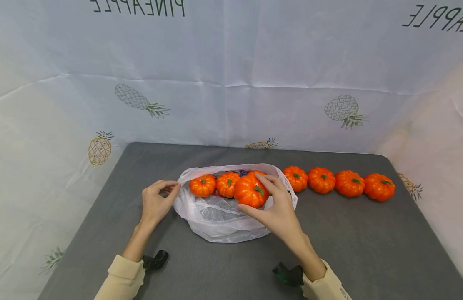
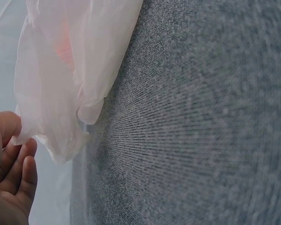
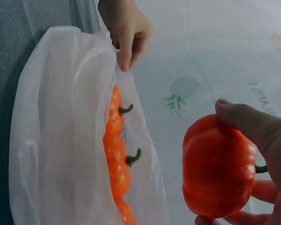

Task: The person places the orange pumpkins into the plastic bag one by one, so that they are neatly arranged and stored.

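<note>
A white plastic bag [image 1: 231,233] lies with its mouth spread wide. Inside it sit small orange pumpkins, among them a left one [image 1: 203,186] and a middle one [image 1: 227,184]; a third [image 1: 256,172] is partly hidden. My left hand [image 1: 159,201] pinches the bag's left rim between thumb and fingers, as the left wrist view also shows. Between the thumb and fingers of my right hand [image 1: 278,208] is another orange pumpkin [image 3: 218,166] with a green stem. It is held over the bag's mouth, above the pumpkins inside.
Right of the bag, a row of several orange pumpkins [image 1: 350,183] runs along the back of the grey table [image 1: 366,250]. Behind the table hangs a white cloth [image 1: 231,112] printed with pineapples. Dark wrist mounts [image 1: 289,274] stick out beside both forearms.
</note>
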`<state>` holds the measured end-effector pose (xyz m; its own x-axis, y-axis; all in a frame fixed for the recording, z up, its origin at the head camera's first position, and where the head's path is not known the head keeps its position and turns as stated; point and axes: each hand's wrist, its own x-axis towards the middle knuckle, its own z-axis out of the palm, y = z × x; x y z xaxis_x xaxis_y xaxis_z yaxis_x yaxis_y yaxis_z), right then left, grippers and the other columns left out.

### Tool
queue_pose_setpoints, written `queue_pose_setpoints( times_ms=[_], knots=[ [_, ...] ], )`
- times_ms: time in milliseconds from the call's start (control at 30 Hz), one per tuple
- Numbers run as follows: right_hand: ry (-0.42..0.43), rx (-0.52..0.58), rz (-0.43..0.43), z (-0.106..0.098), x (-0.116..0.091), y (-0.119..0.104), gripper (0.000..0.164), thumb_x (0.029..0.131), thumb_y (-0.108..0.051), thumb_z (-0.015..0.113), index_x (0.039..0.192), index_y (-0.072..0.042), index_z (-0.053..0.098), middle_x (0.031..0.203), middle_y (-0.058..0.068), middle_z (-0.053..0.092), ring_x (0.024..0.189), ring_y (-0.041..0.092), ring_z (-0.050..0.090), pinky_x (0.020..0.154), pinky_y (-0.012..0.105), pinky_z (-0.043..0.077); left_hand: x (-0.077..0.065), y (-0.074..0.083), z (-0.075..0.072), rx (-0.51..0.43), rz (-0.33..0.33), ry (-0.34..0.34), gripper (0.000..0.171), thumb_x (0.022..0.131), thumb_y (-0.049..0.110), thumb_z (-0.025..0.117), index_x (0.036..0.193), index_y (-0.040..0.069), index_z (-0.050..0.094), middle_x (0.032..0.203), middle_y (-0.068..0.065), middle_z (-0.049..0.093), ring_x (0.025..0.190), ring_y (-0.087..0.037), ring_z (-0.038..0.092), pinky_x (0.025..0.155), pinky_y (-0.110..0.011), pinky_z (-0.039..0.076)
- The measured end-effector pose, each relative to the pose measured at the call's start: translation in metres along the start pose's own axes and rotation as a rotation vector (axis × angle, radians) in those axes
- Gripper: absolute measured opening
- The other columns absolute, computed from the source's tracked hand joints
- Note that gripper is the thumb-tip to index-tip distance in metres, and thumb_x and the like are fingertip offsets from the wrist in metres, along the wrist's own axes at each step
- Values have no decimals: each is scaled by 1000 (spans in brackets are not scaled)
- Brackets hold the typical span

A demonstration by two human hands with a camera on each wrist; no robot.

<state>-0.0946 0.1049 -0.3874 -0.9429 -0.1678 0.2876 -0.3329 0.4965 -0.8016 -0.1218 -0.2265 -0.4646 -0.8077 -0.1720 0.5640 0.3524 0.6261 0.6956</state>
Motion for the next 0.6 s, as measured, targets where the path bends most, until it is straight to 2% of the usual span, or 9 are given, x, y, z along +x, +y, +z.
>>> queue_pose_setpoints(
  times_ms=[267,600],
  knots=[
    [-22,12,-35,26,9,-4,83,70,-33,96,141,-10,61,133,7,59,127,24,54,107,49,51,0,1,0,-5,15,0,4,81,-2,81,83,-1,79,71,-11,72,63,2,60,62,-9,51],
    [-84,-36,2,69,15,-10,79,69,-37,95,136,-11,63,131,10,60,121,29,59,104,52,53,1,-2,1,-11,2,-4,5,81,-4,80,83,0,79,71,-11,72,63,7,58,61,-7,50]
  ],
)
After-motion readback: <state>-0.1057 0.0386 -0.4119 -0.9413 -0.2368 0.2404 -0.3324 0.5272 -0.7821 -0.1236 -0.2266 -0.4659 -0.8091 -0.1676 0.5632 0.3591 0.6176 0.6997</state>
